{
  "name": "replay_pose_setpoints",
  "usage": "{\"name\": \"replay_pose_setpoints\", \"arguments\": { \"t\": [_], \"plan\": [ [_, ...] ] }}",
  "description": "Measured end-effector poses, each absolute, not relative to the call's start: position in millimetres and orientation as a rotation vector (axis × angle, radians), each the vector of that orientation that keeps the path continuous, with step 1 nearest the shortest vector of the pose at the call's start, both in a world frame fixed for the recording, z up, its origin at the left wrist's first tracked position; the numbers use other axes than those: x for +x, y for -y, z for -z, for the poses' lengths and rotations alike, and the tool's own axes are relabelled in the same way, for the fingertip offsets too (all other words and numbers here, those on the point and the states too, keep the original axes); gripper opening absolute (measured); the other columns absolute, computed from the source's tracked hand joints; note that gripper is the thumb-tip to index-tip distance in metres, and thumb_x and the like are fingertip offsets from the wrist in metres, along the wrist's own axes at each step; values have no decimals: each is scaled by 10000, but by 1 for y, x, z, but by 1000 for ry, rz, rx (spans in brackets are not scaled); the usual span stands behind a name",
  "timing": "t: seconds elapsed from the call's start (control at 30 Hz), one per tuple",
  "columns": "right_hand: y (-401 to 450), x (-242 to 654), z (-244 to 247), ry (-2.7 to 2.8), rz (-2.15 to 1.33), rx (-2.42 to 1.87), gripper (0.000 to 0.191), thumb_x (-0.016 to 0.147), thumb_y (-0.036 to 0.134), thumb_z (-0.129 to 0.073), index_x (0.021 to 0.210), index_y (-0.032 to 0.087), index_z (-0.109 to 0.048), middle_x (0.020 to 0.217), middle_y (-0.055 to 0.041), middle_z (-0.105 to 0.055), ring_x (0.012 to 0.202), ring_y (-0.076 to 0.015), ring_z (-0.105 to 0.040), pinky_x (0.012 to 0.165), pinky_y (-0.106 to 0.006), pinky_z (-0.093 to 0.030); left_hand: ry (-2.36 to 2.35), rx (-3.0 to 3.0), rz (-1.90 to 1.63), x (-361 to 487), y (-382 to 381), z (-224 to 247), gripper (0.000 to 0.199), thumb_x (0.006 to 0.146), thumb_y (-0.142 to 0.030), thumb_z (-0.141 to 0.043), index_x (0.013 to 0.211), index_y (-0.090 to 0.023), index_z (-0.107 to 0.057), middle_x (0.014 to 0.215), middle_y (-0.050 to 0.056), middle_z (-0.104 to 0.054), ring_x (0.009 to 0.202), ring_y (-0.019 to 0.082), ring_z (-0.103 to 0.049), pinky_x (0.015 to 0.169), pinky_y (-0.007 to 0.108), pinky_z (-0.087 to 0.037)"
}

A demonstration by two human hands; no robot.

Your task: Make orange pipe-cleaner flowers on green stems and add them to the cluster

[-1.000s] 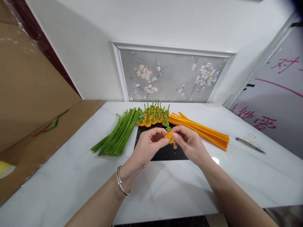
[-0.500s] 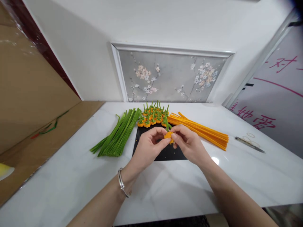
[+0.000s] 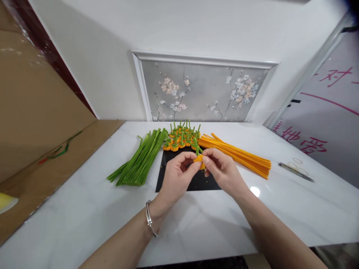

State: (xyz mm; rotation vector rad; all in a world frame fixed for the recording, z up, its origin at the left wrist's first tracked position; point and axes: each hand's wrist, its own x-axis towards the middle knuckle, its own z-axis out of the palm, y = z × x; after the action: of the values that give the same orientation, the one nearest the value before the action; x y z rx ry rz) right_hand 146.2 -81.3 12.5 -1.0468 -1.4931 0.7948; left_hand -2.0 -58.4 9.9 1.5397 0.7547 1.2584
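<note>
Between the fingertips of both hands is a small orange pipe-cleaner pumpkin [image 3: 199, 160] with green stem pieces sticking up from its top. My left hand [image 3: 179, 170] pinches it from the left with thumb and fingers; a silver bangle [image 3: 150, 218] circles that wrist. From the right, my right hand [image 3: 221, 168] grips it the same way. Both hands hover over a black mat [image 3: 193, 184]. Just behind them, several finished-looking orange pumpkins with green stems [image 3: 182, 138] stand in a cluster at the mat's far end.
Green pipe cleaners [image 3: 140, 160] lie bundled left of the mat, orange pipe cleaners [image 3: 238, 155] to its right. Scissors [image 3: 297, 172] and thin rings [image 3: 297, 161] rest farther right on the white marbled table [image 3: 92, 224]. Cardboard [image 3: 42, 149] borders the left; a framed floral panel [image 3: 204, 89] stands behind.
The left wrist and its bangle have shifted slightly right, and the pumpkin's stem has tilted a little leftward. Both hands keep their pinch on the pumpkin.
</note>
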Motion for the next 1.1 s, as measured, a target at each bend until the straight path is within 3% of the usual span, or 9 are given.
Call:
{"name": "replay_pose_setpoints", "arguments": {
  "t": [0.57,0.73,0.9,1.1],
  "plan": [
    [80,147,-11,1527,-732,-1036,200,902,402,-536,883,202,-540,678,28,-534,528,-102,-544,517,-227,-475,-672,1354,-1289,3,61,-9,131,831,-258,-642,949,-210,-614,906,12,-594,835,130,-581,793,269,-526],
    [81,147,-12,1538,-750,-1071,257,888,459,-543,881,202,-551,673,24,-546,527,-109,-551,517,-233,-473,-683,1323,-1230,3,62,-12,99,846,-285,-621,885,-196,-638,868,11,-593,805,130,-575,764,262,-535],
    [81,148,-16,1459,-846,-1070,304,872,498,-561,848,195,-554,564,49,-520,475,-108,-527,485,-229,-447,-619,1215,-1181,1,63,-14,238,888,-396,-566,931,-200,-692,950,40,-627,888,158,-588,818,302,-555],
    [78,153,-15,1403,-900,-1037,354,898,524,-506,841,183,-582,564,39,-539,468,-104,-532,499,-232,-462,-573,1196,-1062,-3,59,-16,214,850,-349,-643,989,-211,-728,1022,54,-664,939,172,-612,837,287,-562]
  ]
}}
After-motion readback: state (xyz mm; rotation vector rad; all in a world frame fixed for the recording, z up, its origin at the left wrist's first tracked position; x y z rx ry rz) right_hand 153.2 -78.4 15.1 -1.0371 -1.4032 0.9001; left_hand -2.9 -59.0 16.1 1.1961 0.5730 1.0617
